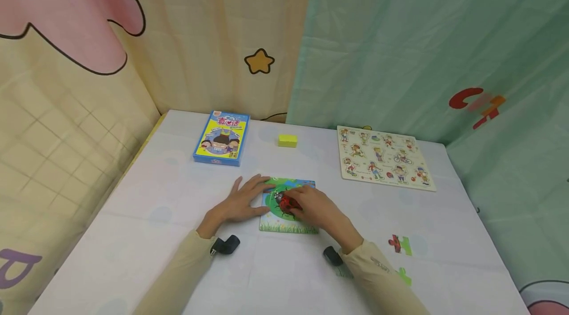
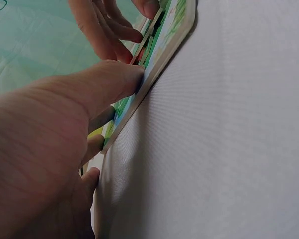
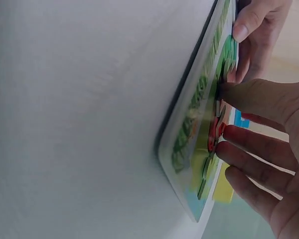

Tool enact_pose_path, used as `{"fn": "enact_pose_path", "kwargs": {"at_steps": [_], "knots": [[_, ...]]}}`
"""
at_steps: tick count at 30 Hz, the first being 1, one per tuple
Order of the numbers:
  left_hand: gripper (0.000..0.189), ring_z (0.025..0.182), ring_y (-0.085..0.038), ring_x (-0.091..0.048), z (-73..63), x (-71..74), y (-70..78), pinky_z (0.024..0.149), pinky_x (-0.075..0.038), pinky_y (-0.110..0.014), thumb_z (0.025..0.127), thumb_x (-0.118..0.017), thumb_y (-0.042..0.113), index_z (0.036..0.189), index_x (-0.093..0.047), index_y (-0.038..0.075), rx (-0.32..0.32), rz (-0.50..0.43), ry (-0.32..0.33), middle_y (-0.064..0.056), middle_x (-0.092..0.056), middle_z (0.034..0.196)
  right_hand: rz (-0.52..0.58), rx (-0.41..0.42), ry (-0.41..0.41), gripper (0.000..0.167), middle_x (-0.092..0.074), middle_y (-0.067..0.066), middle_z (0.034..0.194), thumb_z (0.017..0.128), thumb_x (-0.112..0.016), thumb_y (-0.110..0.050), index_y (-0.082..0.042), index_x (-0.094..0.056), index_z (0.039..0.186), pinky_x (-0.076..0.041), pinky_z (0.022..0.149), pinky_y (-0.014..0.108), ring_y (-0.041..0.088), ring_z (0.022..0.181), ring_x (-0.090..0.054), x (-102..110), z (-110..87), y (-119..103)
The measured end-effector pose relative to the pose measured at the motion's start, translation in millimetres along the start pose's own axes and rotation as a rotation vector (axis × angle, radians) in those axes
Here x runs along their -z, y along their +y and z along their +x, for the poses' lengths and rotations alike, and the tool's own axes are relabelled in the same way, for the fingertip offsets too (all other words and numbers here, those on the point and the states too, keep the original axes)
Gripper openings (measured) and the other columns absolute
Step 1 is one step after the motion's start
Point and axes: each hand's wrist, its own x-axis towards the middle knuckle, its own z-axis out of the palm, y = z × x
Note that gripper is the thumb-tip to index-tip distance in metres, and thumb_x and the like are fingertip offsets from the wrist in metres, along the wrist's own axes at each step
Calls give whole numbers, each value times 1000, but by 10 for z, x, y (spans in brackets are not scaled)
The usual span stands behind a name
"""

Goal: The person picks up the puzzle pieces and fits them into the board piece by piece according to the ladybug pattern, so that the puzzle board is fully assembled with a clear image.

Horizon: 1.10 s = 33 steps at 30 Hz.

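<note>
Mid-desk [image 1: 275,275], the left hand [image 1: 242,201] spreads a loose grip along the left side of the ladybug puzzle board [image 1: 284,228]; the right hand's [image 1: 317,208] grip pinches a red ladybug piece [image 1: 286,204] there; probably light, stiff, best held by its edges.

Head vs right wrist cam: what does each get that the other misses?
Only head: the picture board at the far right of the table, the loose puzzle pieces near the right sleeve, and the left sleeve.

Only right wrist: the palm side of the right hand, plus a low, side-on look along the ladybug puzzle.

Both: that puzzle, both hands at it, including the left hand, and the yellow block beyond.
</note>
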Motion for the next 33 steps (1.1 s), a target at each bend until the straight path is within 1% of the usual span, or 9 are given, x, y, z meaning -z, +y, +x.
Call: {"fn": "enact_pose_path", "kwargs": {"at_steps": [3, 6, 9, 11, 13, 16, 20, 27, 33], "knots": [[63, 155, -35, -12, 2, 2, 2, 120, 2, -68, 96, -65, 38, 152, -43, 20, -6, 0, 2, -7, -28, 164, 3, 19, -6, 43, -65, 9, 128, 93, -72, -24, -16, -65, 135, -57, 92, 40, 25, 113, -64, -2, 4, 5], [63, 155, -35, -12, 3, 3, 3, 120, 2, -68, 96, -65, 38, 152, -43, 20, -11, 0, 2, -6, -28, 164, -2, 56, 1, 41, -62, 12, 129, 94, -71, -22, -15, -66, 134, -58, 90, 39, 26, 112, -64, -10, -3, 20], [63, 155, -35, -12, 1, 8, 1, 120, 2, -68, 96, -65, 38, 152, -43, 20, -12, -4, 2, -6, -28, 164, -20, 92, 2, 41, -61, 13, 134, 95, -69, -21, -15, -65, 135, -53, 101, 43, 31, 118, -62, -15, -7, 43], [63, 155, -35, -13, 7, 12, -4, 120, 2, -68, 96, -65, 38, 152, -43, 20, -14, -5, 2, -7, -28, 164, -36, 106, -6, 41, -59, 12, 139, 96, -68, -22, -15, -64, 136, -51, 104, 45, 32, 121, -61, -15, -6, 64], [63, 155, -35, -13, 14, 14, -8, 120, 2, -68, 96, -65, 38, 152, -43, 20, -15, -3, 3, -7, -28, 164, -48, 115, -12, 41, -59, 11, 140, 96, -68, -21, -15, -64, 136, -49, 106, 45, 31, 121, -60, -13, -5, 80], [63, 155, -35, -13, 26, 13, -12, 120, 1, -68, 96, -65, 38, 152, -43, 20, -18, 0, 0, -7, -28, 164, -39, 105, -20, 42, -59, 11, 140, 96, -67, -21, -15, -63, 138, -51, 104, 45, 31, 123, -59, -10, -22, 90], [63, 155, -35, -13, 28, 8, -7, 120, 1, -68, 96, -65, 38, 152, -43, 21, -19, 7, -3, -7, -29, 164, -12, 94, -29, 41, -56, 14, 141, 98, -66, -20, -13, -62, 138, -50, 106, 46, 32, 127, -57, -9, -55, 76], [62, 155, -34, -13, 23, 6, -8, 120, 1, -69, 96, -65, 38, 151, -43, 21, -17, 11, -6, -6, -28, 164, -4, 77, -42, 41, -56, 11, 140, 98, -66, -21, -14, -61, 139, -50, 105, 45, 29, 125, -57, -20, -54, 72], [62, 155, -34, -12, 17, 16, -20, 120, 2, -68, 96, -65, 37, 152, -43, 20, -10, 6, -5, -6, -28, 164, -44, 101, 1, 42, -57, 9, 137, 97, -67, -21, -16, -62, 139, -50, 106, 43, 28, 127, -55, -31, -50, 78]]}}
